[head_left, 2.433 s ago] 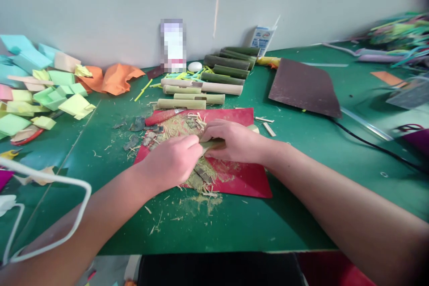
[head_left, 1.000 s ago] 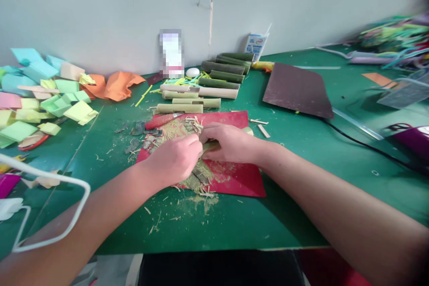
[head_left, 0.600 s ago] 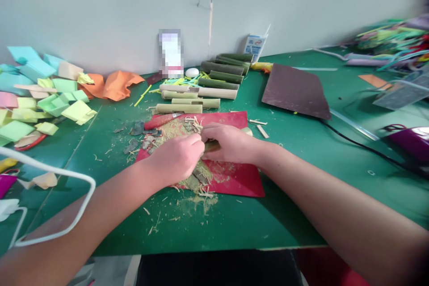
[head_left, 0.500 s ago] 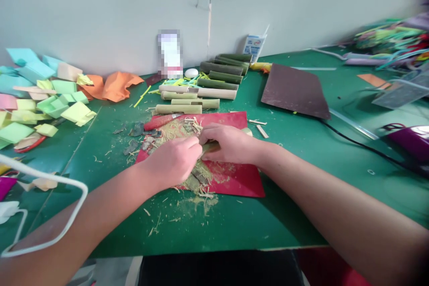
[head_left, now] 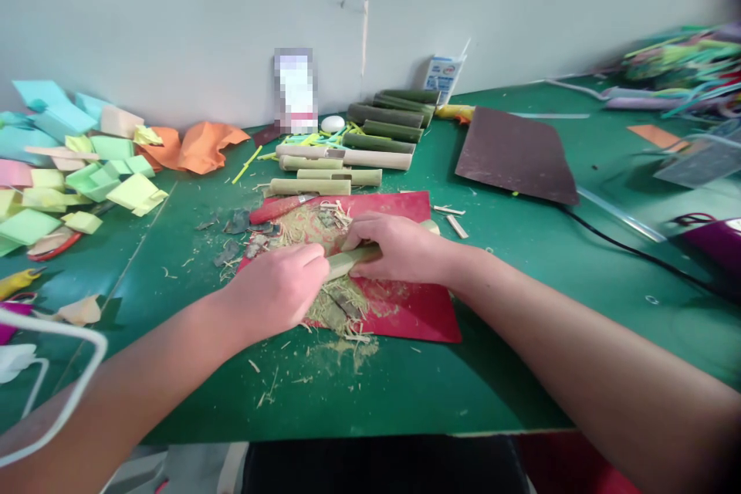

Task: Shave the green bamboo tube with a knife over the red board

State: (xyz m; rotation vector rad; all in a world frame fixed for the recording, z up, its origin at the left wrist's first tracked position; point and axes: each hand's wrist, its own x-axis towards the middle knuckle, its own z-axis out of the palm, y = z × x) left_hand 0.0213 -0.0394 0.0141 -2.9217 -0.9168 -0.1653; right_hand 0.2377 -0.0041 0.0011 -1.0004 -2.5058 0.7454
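Observation:
A pale green bamboo tube lies slantwise over the red sheet, its far right end showing past my knuckles. My right hand is wrapped around it from above. At the tube's left end my left hand is closed in a fist; what its fingers hold is hidden. Shavings, pale dust and dark scraps of bamboo skin cover the left half of the sheet. Just behind my left hand lies a tool with a red handle.
Several cut bamboo tubes lie in a row behind the sheet, near a phone against the wall. Folded paper pieces pile up at left. A dark brown board and a drink carton are at right. A white cable crosses my left forearm.
My left hand has slid left along the bamboo tube, away from my right hand, baring a stretch of it. The right hand keeps its grip. The white cable has shifted left.

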